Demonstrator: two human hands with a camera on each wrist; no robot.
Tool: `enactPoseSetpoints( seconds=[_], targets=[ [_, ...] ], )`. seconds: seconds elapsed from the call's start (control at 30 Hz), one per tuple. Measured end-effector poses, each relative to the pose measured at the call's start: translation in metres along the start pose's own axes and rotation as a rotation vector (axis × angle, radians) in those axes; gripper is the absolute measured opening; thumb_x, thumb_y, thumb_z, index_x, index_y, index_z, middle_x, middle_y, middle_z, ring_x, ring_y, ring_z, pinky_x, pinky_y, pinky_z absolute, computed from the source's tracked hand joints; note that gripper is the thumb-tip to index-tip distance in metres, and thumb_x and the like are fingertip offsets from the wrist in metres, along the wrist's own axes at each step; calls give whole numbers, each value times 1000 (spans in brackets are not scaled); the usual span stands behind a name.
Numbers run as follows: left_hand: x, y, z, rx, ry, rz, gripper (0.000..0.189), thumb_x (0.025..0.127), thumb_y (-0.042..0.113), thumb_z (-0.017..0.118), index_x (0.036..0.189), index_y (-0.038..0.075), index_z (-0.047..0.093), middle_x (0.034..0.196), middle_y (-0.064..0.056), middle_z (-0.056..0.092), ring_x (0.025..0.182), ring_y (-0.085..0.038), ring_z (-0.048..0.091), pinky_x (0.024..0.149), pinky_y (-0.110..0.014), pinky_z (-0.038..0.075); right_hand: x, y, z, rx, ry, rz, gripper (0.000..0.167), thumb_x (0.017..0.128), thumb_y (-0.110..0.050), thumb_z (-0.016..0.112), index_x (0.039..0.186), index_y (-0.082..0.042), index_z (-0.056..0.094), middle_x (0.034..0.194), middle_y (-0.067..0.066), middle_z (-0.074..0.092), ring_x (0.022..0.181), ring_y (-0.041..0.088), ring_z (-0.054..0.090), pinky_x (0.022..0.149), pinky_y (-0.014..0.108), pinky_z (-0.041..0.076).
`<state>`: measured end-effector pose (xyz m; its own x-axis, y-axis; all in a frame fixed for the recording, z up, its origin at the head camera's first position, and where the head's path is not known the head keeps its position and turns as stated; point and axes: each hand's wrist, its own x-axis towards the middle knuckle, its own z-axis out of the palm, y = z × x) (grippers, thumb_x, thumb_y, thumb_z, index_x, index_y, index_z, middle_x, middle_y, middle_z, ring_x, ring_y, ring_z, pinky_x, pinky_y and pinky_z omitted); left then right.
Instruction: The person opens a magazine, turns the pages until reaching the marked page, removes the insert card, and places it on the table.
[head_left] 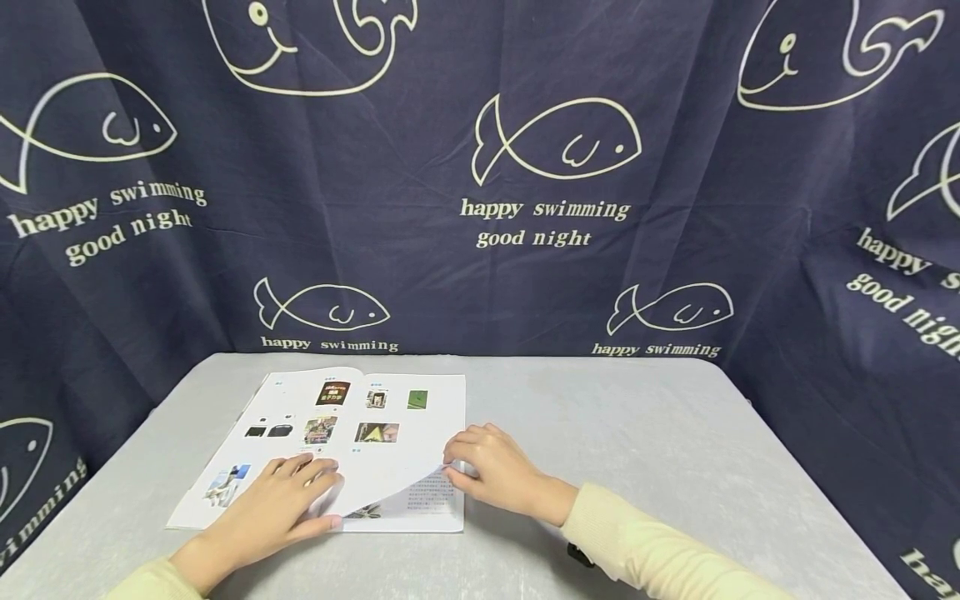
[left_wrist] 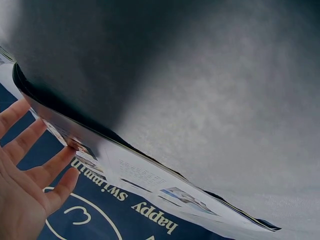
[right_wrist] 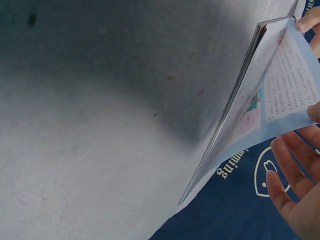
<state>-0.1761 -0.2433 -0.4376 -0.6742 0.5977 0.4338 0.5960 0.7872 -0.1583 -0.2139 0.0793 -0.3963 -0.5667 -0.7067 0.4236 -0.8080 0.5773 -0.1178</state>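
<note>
An open magazine [head_left: 285, 392] with small colour pictures lies at the left of the table. My left hand [head_left: 281, 504] rests on its left page near the lower middle, fingers spread. In the left wrist view the left hand [left_wrist: 25, 175] has fairly straight fingers against the printed sheet. At the right edge, my right hand [head_left: 498, 467] pinches a page [head_left: 405, 471] between thumb and fingers. That page's lower corner is raised and curves upward, with printed text and a picture showing on the sheet beneath. The right wrist view shows the lifted page [right_wrist: 287, 85] bending away from the stack.
The grey table [head_left: 637, 467] extends to the right of the magazine. A dark blue curtain [head_left: 525, 292] with fish drawings and lettering hangs behind and around the table. Something small and black [head_left: 579, 555] sits under the right sleeve [head_left: 637, 533].
</note>
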Motion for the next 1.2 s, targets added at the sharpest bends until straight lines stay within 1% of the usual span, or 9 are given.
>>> enactPoseSetpoints(
  seconds=[0.2, 0.43, 0.57, 0.83, 0.97, 1.03, 1.2],
  targets=[
    [1, 0, -3, 21, 15, 10, 45, 79, 58, 56, 105, 22, 62, 109, 1, 61, 99, -28, 57, 79, -45, 42, -1, 1, 0, -4, 8, 6, 13, 85, -28, 60, 89, -18, 66, 95, -8, 67, 88, 7, 60, 73, 21, 42],
    [3, 1, -5, 21, 12, -4, 42, 78, 55, 59, 105, 23, 62, 110, 2, 62, 100, -27, 57, 79, -44, 43, -1, 2, -2, 18, 25, 36, 27, 84, -29, 60, 106, -14, 62, 107, -3, 65, 99, 11, 59, 81, 27, 45],
    [3, 0, -4, 17, 15, -8, 43, 77, 54, 60, 106, 23, 62, 111, 2, 61, 101, -25, 57, 79, -43, 43, -1, 2, -3, 28, 30, 54, 32, 85, -30, 60, 112, -14, 59, 110, -3, 64, 99, 10, 58, 81, 28, 46],
    [3, 0, -4, 23, 18, -16, 46, 78, 49, 61, 114, 20, 60, 114, 1, 59, 101, -22, 56, 78, -41, 43, -3, 3, -3, 47, 38, 62, 33, 83, -26, 63, 113, -13, 58, 112, -3, 62, 100, 11, 57, 80, 30, 46],
    [3, 0, -4, 21, 35, -11, 52, 78, 46, 61, 121, 17, 57, 118, 1, 57, 104, -21, 55, 80, -41, 42, -4, 4, -2, 44, 39, 53, 32, 83, -25, 63, 112, -14, 58, 112, -4, 62, 99, 10, 57, 80, 29, 46],
    [4, -1, -4, 19, 47, -7, 56, 78, 45, 61, 125, 15, 54, 121, 0, 56, 107, -21, 53, 82, -41, 42, -4, 5, -1, 30, 29, 48, 32, 83, -26, 63, 112, -14, 58, 112, -3, 62, 99, 11, 57, 80, 29, 46],
    [5, -2, -5, 13, 92, 6, 65, 76, 42, 61, 132, 12, 47, 130, -5, 50, 113, -24, 49, 84, -42, 39, -6, 5, 1, 2, -31, 30, 34, 84, -30, 60, 114, -14, 57, 113, -3, 61, 102, 12, 56, 83, 30, 45]
  ],
)
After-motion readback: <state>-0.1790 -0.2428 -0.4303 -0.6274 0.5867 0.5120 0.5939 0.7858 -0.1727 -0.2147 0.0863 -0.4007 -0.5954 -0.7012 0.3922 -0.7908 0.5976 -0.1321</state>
